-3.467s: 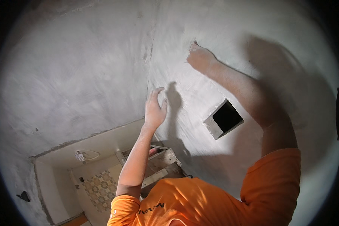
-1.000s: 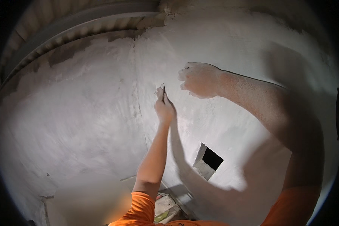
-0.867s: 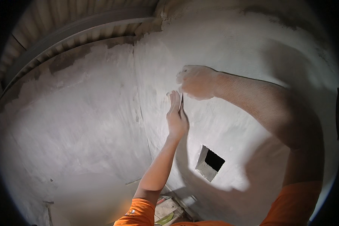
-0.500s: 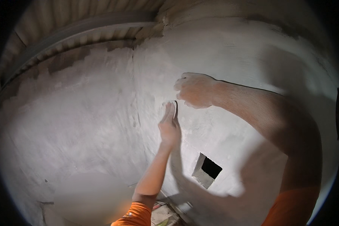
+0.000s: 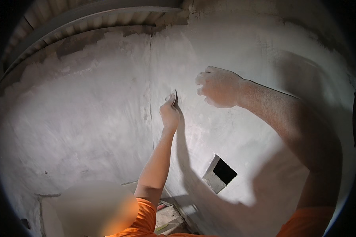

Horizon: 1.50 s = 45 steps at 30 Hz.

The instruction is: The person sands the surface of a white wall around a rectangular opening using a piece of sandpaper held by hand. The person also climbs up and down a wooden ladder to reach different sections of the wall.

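Observation:
My left hand is raised against the pale wall, just right of the inside corner. Its thumb and fingers are closed on a thin flat piece with a dark edge, whose kind I cannot make out. Higher and to the right, my right hand is in front of the same wall, its back towards me and its fingers curled. White dust covers the fingers and forearm. Whatever the curled fingers may hold is hidden. Both arms have orange sleeves.
Below my right hand, a square dark opening is cut into the wall. A second pale wall stands left of the corner. Overhead is a metal beam under ribbed roofing. A blurred patch hides the lower left.
My left hand has shifted left towards the corner, its fingers now bent into a pinch instead of stretched along the flat piece. The view has shifted slightly; my right hand stays curled.

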### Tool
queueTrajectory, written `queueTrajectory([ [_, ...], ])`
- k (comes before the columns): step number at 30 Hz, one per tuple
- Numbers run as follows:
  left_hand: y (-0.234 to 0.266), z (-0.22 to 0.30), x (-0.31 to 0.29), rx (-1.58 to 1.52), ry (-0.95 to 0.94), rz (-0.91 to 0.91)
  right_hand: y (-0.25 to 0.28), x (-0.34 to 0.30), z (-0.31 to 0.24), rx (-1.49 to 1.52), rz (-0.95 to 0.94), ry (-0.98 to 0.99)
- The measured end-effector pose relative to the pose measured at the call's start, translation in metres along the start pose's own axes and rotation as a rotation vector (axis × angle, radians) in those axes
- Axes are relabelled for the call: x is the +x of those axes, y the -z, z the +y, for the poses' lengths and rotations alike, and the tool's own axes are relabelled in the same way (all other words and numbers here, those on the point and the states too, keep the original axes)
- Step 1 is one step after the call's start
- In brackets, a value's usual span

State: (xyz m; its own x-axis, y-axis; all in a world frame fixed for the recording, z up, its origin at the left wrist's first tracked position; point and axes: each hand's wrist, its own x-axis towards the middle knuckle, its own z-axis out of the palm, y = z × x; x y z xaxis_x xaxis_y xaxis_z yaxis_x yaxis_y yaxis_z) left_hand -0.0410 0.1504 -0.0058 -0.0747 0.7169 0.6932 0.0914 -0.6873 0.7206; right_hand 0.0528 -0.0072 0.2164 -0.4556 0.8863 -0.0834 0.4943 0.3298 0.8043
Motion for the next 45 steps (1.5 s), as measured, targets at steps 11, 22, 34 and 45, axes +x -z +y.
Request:
queueTrajectory([
  [11, 0.008, 0.015, -0.001, 0.122, 0.067, -0.142, -0.007, -0.012, 0.003, 0.017, 0.012, -0.015],
  [22, 0.007, 0.018, -0.009, 0.187, 0.223, -0.135, -0.016, 0.001, -0.006, -0.023, -0.003, 0.012],
  [34, -0.008, -0.003, -0.016, 0.091, 0.047, -0.103, -0.017, -0.011, 0.001, -0.077, -0.043, 0.039],
  [45, 0.004, 0.001, -0.007, 0.034, -0.137, 0.224, 0.003, 0.012, -0.006, -0.041, 0.038, 0.064],
])
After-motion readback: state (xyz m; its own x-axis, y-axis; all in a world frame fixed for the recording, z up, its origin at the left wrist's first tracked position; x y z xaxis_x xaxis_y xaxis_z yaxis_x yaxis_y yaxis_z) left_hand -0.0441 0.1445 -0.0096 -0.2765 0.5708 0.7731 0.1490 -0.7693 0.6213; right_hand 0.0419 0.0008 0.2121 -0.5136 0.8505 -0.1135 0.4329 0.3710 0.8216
